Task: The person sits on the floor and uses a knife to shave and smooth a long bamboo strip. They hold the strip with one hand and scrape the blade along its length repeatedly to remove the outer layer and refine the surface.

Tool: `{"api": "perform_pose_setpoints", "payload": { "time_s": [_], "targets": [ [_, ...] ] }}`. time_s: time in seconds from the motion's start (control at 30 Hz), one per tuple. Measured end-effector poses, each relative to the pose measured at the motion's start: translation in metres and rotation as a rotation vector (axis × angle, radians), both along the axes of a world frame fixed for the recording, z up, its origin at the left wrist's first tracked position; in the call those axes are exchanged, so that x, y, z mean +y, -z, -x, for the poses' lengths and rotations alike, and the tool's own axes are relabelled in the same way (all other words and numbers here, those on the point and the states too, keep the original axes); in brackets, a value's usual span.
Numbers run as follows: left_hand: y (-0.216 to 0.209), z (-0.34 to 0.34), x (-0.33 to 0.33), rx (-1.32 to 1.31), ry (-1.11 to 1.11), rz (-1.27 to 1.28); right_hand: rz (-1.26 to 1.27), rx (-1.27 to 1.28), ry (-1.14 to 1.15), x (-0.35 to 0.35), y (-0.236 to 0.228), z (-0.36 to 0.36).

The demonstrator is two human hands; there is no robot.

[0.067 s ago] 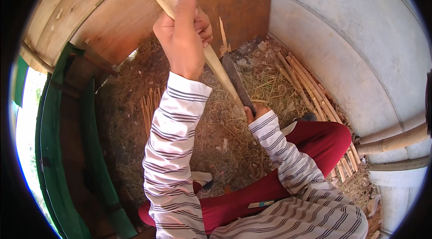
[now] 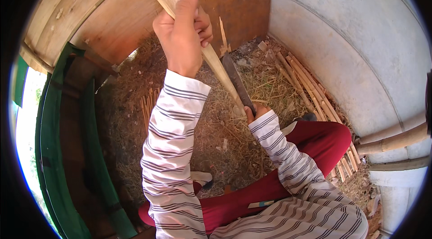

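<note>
A long pale strip of split bamboo point(image 2: 221, 70) slants from the top edge down to my right hand. Wrapped round its upper part is my left hand point(image 2: 182, 36), thumb laid up along it. My right hand point(image 2: 258, 110), low and to the right, is closed on a big knife, whose dark broad blade point(image 2: 236, 79) points up and away. That blade lies close along the strip's right side; whether its edge touches cannot be told. The knife's handle is hidden in my fingers. The strip's lower end stops near my right thumb.
A row of bamboo strips point(image 2: 310, 86) lies on the right by a pale wall point(image 2: 333, 27). More thin sticks point(image 2: 148, 104) lie left of my left forearm. Straw and shavings litter the dirt floor point(image 2: 211, 144). A brown board point(image 2: 238, 9) stands behind; my red-trousered knee point(image 2: 321, 144) is at right.
My left hand and forearm have shifted very slightly, the thumb a little higher. My right hand and the knife look unmoved.
</note>
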State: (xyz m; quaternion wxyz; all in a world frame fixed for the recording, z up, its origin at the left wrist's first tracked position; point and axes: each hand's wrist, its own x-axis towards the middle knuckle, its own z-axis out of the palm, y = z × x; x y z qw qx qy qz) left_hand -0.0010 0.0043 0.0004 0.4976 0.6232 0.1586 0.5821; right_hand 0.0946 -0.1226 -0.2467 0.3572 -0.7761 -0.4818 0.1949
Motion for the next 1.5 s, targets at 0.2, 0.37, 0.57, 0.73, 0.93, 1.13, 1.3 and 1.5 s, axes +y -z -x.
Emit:
{"api": "perform_pose_setpoints", "payload": {
  "time_s": [0.2,0.37,0.57,0.73,0.93,1.13,1.3,1.5],
  "targets": [
    [-0.010,0.007,0.013,0.025,0.132,0.063,-0.027,-0.055,0.005,0.001,-0.002,0.002],
    [-0.002,-0.001,0.016,0.014,0.111,0.072,-0.015,-0.123,0.028,0.004,0.004,0.002],
    [-0.007,-0.014,0.006,0.003,0.110,0.162,-0.109,-0.191,0.071,0.004,-0.004,-0.005],
    [-0.005,-0.012,0.007,0.014,0.071,0.151,-0.262,-0.197,0.142,-0.005,-0.058,-0.010],
    [-0.006,-0.013,0.002,-0.013,-0.006,0.166,-0.081,-0.175,0.116,-0.008,-0.023,0.014],
    [-0.002,-0.005,0.001,-0.063,0.079,0.126,-0.025,-0.164,-0.032,0.002,-0.012,0.016],
    [0.000,-0.018,-0.003,-0.058,0.072,0.105,-0.039,-0.256,0.002,-0.002,-0.005,0.011],
    [-0.001,-0.016,0.002,-0.048,0.047,0.105,-0.138,-0.193,0.085,-0.001,-0.041,0.000]
  ]
}}
